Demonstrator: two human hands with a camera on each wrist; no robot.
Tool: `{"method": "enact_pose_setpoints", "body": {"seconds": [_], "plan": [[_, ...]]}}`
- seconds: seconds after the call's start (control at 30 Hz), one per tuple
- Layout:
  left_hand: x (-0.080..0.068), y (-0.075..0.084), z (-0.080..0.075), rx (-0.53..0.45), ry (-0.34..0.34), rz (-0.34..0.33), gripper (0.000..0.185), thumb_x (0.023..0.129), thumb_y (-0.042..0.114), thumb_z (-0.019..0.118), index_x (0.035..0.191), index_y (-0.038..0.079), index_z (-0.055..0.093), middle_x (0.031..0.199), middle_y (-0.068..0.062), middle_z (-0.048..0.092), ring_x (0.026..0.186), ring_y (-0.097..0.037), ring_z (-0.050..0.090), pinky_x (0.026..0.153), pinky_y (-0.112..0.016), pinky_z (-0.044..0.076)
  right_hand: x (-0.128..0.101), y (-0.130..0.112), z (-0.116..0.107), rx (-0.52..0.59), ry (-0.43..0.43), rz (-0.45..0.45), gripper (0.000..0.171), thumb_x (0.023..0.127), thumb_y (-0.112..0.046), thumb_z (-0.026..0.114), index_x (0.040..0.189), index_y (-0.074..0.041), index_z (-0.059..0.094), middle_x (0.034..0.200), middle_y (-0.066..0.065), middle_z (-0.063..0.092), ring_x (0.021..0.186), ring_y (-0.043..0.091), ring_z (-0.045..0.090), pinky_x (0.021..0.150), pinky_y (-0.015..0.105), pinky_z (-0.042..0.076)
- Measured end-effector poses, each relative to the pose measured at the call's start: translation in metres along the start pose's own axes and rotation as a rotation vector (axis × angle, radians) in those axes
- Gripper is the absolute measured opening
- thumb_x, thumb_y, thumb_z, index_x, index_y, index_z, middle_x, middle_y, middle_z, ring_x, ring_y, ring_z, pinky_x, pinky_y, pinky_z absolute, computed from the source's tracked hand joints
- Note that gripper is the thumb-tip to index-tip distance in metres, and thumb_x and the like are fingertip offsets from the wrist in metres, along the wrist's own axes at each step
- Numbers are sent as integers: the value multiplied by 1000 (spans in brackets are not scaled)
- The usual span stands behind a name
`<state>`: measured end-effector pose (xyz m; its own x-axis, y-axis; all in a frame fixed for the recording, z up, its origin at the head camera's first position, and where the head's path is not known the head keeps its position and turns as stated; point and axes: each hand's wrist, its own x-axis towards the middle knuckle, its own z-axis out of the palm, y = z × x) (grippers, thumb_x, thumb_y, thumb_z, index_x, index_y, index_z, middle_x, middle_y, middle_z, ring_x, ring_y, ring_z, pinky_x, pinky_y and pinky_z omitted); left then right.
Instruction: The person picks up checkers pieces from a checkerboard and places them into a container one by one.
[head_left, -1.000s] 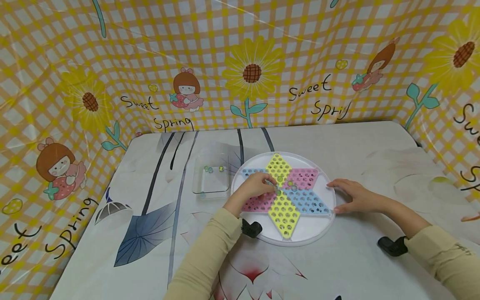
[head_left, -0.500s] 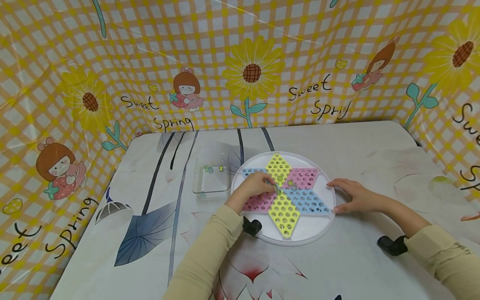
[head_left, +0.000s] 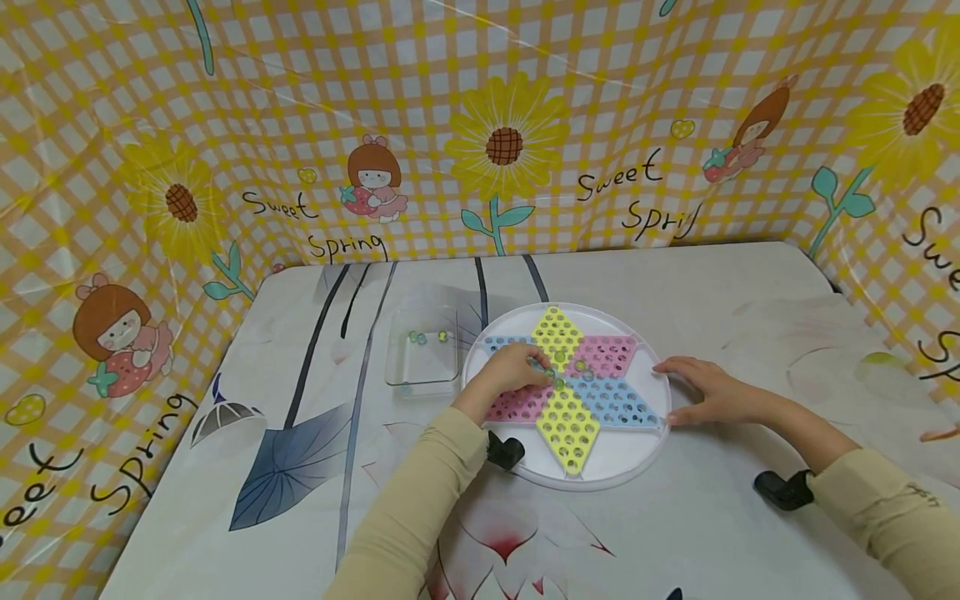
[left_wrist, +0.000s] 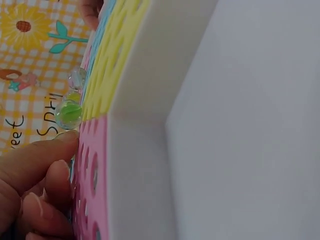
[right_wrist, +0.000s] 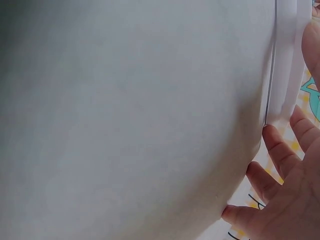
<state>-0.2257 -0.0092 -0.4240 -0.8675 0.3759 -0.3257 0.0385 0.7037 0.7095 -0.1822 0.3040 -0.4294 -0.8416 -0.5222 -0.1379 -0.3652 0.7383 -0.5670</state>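
A round white checkers board (head_left: pixel 600 479) with a yellow, pink and blue star (head_left: pixel 570 417) lies mid-table. My left hand (head_left: pixel 546 375) hovers over the star's centre, its fingers curled, and seems to pinch a small marble against the holes. A green marble (head_left: pixel 558 383) sits right at its fingertips, with three more marbles (head_left: pixel 580 366) close by. The left wrist view has my thumb (left_wrist: pixel 60 145) just below a green marble (left_wrist: pixel 68 112) on the board. My right hand (head_left: pixel 675 393) rests flat against the board's right rim, fingers (right_wrist: pixel 280 150) straight beside the rim (right_wrist: pixel 287 60).
A clear square tray (head_left: pixel 422 382) stands left of the board with three marbles (head_left: pixel 422 337) at its far side. Patterned yellow walls enclose the table on three sides. Bare tablecloth lies to the right and in front.
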Motion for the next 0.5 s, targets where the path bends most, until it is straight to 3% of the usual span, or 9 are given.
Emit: {"method": "enact_pose_setpoints", "body": {"seconds": [0.33,0.5], "plan": [[0,-2,0,-14,4,28,15,81,21,70,93,13,63,54,3,52,42,-8,47,43,-19,38,-1,0,0,-1,11,-13,69,72,-30,75,125,1,44,131,33,35,119,52,28,89,71,22],[-2,-2,0,-86,4,21,17,82,17,69,94,9,62,54,1,55,41,-8,45,41,-19,38,-1,-1,0,-1,12,-16,69,72,-30,76,124,1,44,130,33,36,118,52,28,89,71,23]]}}
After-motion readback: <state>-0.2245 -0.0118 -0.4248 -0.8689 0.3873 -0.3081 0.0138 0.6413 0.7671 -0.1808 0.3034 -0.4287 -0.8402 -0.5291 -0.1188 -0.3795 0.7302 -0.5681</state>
